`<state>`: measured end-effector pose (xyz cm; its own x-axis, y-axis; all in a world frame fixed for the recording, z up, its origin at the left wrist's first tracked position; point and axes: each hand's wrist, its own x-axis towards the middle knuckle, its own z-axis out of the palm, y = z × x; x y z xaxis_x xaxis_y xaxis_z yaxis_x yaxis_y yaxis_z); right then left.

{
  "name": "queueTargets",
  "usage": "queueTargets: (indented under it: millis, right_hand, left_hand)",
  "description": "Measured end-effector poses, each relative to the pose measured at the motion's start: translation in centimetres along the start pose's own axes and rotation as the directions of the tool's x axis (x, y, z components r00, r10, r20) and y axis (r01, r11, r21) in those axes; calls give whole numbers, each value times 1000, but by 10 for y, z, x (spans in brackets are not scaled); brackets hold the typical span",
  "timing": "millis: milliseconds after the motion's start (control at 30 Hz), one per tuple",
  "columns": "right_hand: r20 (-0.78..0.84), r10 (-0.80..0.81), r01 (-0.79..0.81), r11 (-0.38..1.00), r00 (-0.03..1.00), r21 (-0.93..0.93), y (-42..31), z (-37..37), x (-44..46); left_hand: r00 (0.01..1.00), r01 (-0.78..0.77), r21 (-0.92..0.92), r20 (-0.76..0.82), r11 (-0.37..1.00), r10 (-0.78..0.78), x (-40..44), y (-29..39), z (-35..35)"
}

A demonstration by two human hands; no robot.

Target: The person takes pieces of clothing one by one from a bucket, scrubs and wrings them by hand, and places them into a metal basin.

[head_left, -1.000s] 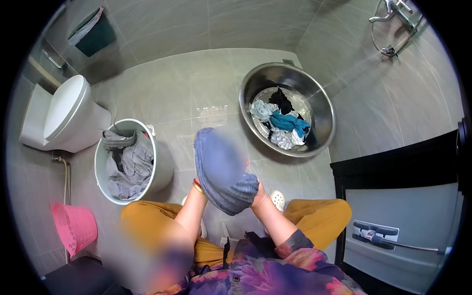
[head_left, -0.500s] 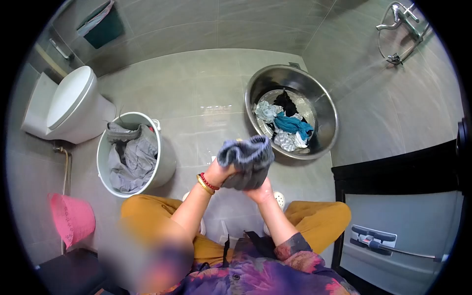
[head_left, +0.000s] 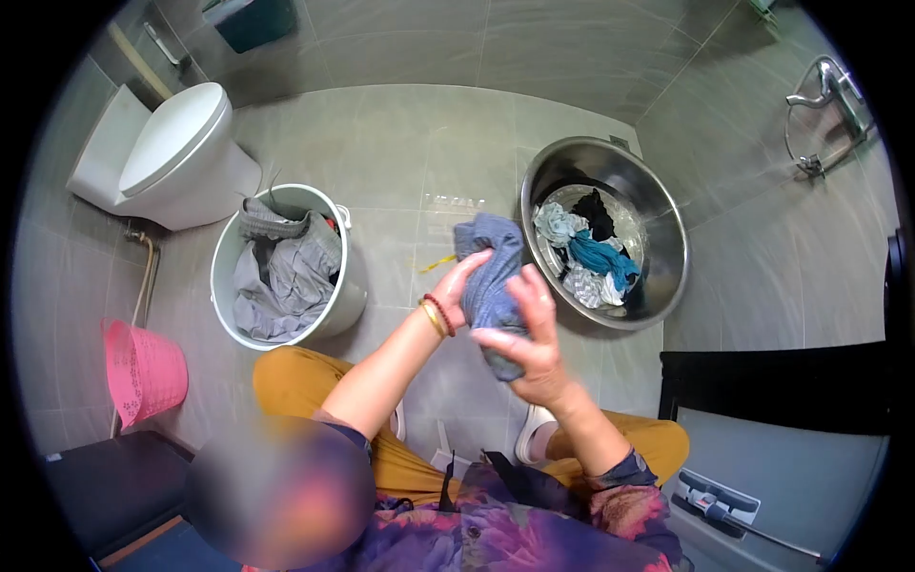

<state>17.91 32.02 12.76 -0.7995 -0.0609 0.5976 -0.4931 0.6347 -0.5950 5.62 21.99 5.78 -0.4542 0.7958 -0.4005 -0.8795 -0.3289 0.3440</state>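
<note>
A blue-grey piece of clothing (head_left: 491, 272), bunched into a long bundle, is in front of me above the tiled floor. My left hand (head_left: 461, 288), with a red beaded bracelet and a gold bangle at the wrist, grips the bundle from its left side; its fingers are partly hidden behind the cloth. On the other side, my right hand (head_left: 534, 348) touches the bundle's lower right part, fingers stretched out and thumb lying across the cloth. A yellow strip (head_left: 438, 263) shows just left of the bundle.
At the right stands a steel basin (head_left: 672, 257) with wet clothes (head_left: 600, 255) in water. A white bucket (head_left: 351, 305) of grey clothes (head_left: 295, 281) stands left. Beyond are a toilet (head_left: 176, 143) and a pink basket (head_left: 148, 372). A shower tap (head_left: 820, 100) is on the right wall.
The clothing has turned from a wide, cuffed shape into a narrower upright bundle. My right hand has come out from beneath it to its right side, fingers spread. The view has shifted left.
</note>
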Motion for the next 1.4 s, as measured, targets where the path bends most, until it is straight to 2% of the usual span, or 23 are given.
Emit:
queueTargets:
  millis: [67,133,200,267,333,367,400,500,800,833,900,933,1000,1033,1067,1100,1133,1167,1200,1233,1267,1300,1400]
  right_hand:
    - [207,-132,163,976,969,-143,-8,6,3]
    - [218,-177,215,963,960,-160,-5,17,-1]
    - [341,-314,401,888,886,-226,8,30,-16]
    - [338,-369,455,861,866,-228,23,40,-17]
    - [492,-431,603,752,756,-267,44,53,-20]
    - [542,-419,626,729,728,-278,53,57,-18]
    - [544,-417,626,728,728,-280,61,61,-17]
    - [720,-312,646,723,620,-243,84,78,-23]
    - [888,80,417,861,453,-290,109,123,-60]
    - [885,87,414,860,458,-299,110,119,-62]
    - [743,-193,480,856,640,-192,113,107,-68]
    - [741,-185,480,853,645,-205,111,95,-71]
    - [517,-175,302,938,838,-172,91,62,-69]
    - [392,-15,86,983,920,-164,87,57,-76]
    - [385,-3,83,978,923,-191,86,52,-82]
    - [216,245,-234,969,945,-73,91,47,-88]
    - [72,495,-500,860,866,99,99,39,-93]
    - [-4,618,-591,753,786,290,113,30,-99]
    - [-30,621,-592,759,783,270,120,16,-98]
    - [-73,791,-659,554,608,509,130,-1,-96]
    - [-57,914,-615,316,402,723,140,-19,-93]
    - [-43,947,-550,221,318,806,152,-39,-91]
    - [-89,969,-434,184,232,882,183,-100,-83]
  left_hand:
    - [976,-106,334,-146,937,163,0,3,16]
    - [997,-14,215,-71,977,30,25,8,-6]
    - [994,15,448,-103,894,34,23,15,7]
    - [993,-2,436,-102,900,51,39,14,4]
    - [929,-38,792,-197,610,314,51,16,8]
    - [893,-14,900,-184,435,410,67,15,-5]
    - [894,-16,900,-182,436,408,72,17,-5]
    - [848,147,976,-209,162,487,88,13,-11]
    - [803,246,969,-206,3,560,98,-11,-41]
    - [790,246,969,-222,37,572,101,-14,-50]
    - [788,218,971,-237,102,568,96,-13,-52]
    - [793,208,973,-225,96,566,96,-16,-64]
    - [863,-76,859,-198,507,465,114,-29,-113]
    - [895,58,710,-349,702,279,118,-32,-127]
    - [893,207,515,-447,832,54,120,-37,-133]
    - [920,207,419,-390,884,-31,115,-44,-126]
    - [940,220,316,-322,923,-113,109,-52,-114]
    - [947,225,323,-296,919,-127,109,-59,-103]
    - [931,285,267,-307,921,-199,111,-64,-93]
    - [909,346,212,-316,914,-271,115,-69,-81]
    - [913,357,228,-289,906,-287,118,-71,-65]
    - [923,322,316,-313,893,-223,122,-73,-48]
    - [949,282,442,-261,852,-179,155,-76,-18]
